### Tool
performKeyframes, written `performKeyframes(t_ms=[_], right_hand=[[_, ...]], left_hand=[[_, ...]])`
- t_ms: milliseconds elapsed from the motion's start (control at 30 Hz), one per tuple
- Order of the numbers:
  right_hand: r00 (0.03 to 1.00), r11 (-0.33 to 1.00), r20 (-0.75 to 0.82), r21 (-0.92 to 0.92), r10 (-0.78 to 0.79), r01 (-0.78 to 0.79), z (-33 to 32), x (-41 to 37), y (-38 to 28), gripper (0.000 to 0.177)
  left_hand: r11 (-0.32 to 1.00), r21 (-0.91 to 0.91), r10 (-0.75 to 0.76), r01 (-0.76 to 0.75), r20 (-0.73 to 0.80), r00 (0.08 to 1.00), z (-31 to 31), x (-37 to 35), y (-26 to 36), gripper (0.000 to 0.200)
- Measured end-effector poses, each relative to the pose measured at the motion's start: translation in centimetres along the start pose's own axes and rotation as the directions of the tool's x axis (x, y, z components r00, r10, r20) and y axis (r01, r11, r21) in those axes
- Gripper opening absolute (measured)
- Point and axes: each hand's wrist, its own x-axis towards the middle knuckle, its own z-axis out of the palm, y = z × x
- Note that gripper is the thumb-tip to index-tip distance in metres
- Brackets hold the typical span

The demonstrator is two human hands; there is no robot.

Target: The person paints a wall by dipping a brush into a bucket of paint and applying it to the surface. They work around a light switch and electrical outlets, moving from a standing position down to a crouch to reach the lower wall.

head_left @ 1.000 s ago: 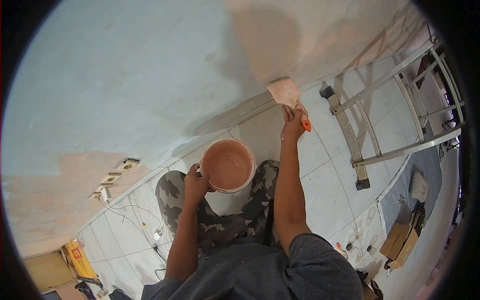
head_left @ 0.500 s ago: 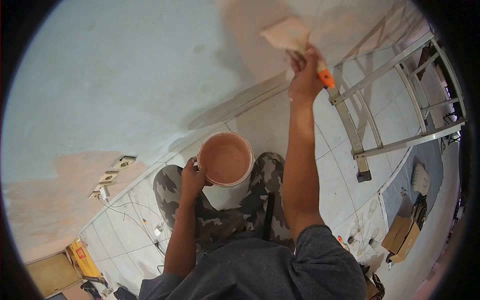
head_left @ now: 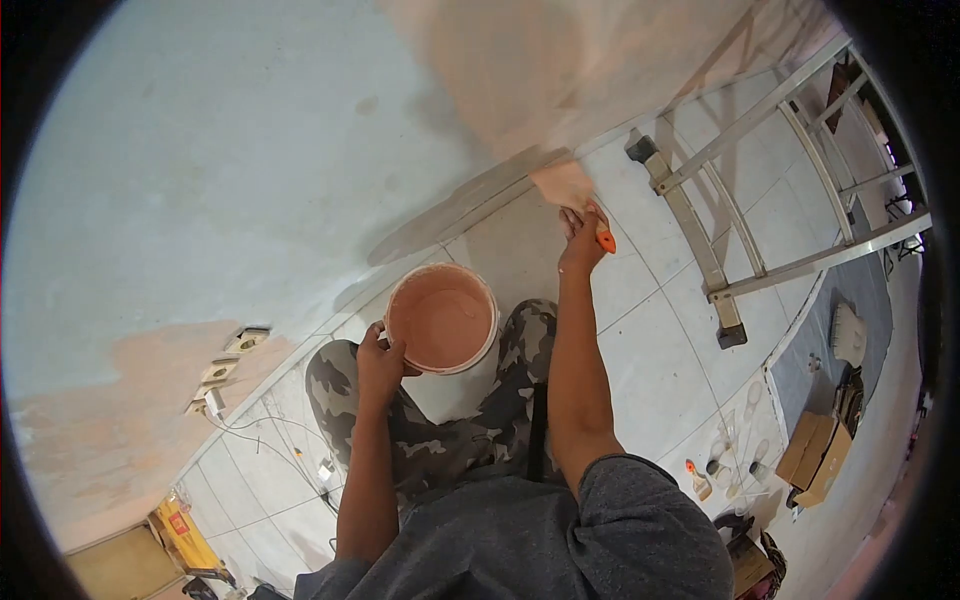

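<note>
My left hand (head_left: 381, 366) grips the left rim of a round bucket (head_left: 442, 318) of pinkish-orange paint, held between my knees. Away from the bucket, up and to the right, my right hand (head_left: 583, 236) is closed around the handle of a wide paintbrush (head_left: 564, 184). The brush has paint-covered bristles and an orange handle end. Its bristles are at the foot of the wall (head_left: 260, 150), near the floor edge; whether they touch it I cannot tell. Pinkish paint covers parts of the pale wall.
A metal ladder (head_left: 690, 222) stands on the tiled floor at the right. Sockets (head_left: 219, 371) with a plug and cables (head_left: 290, 460) are at the left. A smaller brush (head_left: 699, 482), a cardboard box (head_left: 813, 458) and glass jars lie at the lower right.
My right hand and the brush have come down the wall towards the floor and slightly left. The bucket remains in my left hand. The view has shifted slightly.
</note>
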Motion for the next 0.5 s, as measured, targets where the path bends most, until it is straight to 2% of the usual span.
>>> performKeyframes(t_ms=[67, 233, 367, 433, 500], right_hand=[[0.996, 0.999, -0.082, -0.031, -0.019, 0.017, -1.3, 0.4, 0.0, 0.027], [0.999, 0.991, 0.011, -0.125, -0.051, 0.052, -1.8, 1.5, 0.3, 0.025], [0.997, 0.985, -0.003, -0.152, -0.080, 0.079, -1.4, 2.9, 0.9, 0.025], [0.983, 0.946, 0.040, -0.268, -0.180, 0.184, -1.4, 3.8, 1.2, 0.025], [0.974, 0.941, 0.052, -0.253, -0.218, 0.224, -0.8, 4.8, 1.6, 0.023]], left_hand=[[0.999, -0.037, 0.028, -0.028, 0.001, 1.000, 0.0, -0.2, -0.1, 0.039], [0.999, -0.018, 0.037, -0.037, -0.013, 0.999, 0.3, -0.3, 0.2, 0.040], [0.999, -0.038, 0.011, -0.011, -0.006, 1.000, 0.4, -0.4, 0.5, 0.041], [0.999, -0.049, 0.016, -0.016, 0.003, 1.000, 0.2, 0.0, -0.2, 0.041], [0.998, -0.064, 0.019, -0.018, 0.008, 1.000, 0.3, 0.0, 0.0, 0.041]])
